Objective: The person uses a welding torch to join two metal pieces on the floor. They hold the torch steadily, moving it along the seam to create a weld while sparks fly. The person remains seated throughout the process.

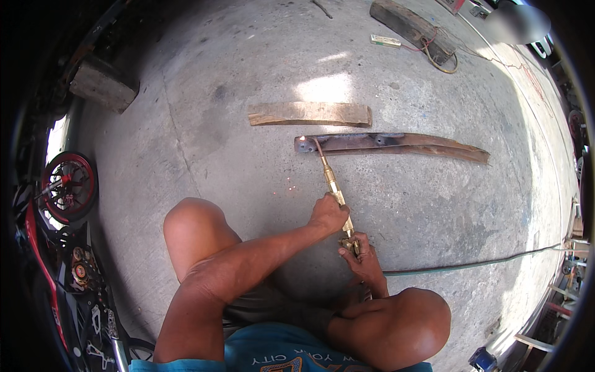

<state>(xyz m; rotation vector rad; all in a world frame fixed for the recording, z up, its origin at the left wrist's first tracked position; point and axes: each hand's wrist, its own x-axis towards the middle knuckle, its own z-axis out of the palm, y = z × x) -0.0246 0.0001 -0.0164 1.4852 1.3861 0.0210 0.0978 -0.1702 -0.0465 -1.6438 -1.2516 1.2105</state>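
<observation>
Both of my hands hold a brass cutting torch point(330, 178) in the lower middle of the head view. My left hand point(330, 214) is closed around its upper handle, and my right hand point(363, 260) grips the valve end below. The torch tip reaches the left end of a long, curved, rusty steel bar point(434, 144) on the concrete floor, where a bright spot glows. Small orange sparks lie on the floor left of the torch. Just beyond the bar lies a shorter wooden-looking brown plank point(310, 114).
A red and black motorbike point(69, 186) stands at the left. Wooden blocks point(102, 87) lie top left and top right point(403, 22), the latter with wires and a small pale box point(385, 40). A green hose point(471, 261) crosses the floor at right. A blurred shape sits at top right.
</observation>
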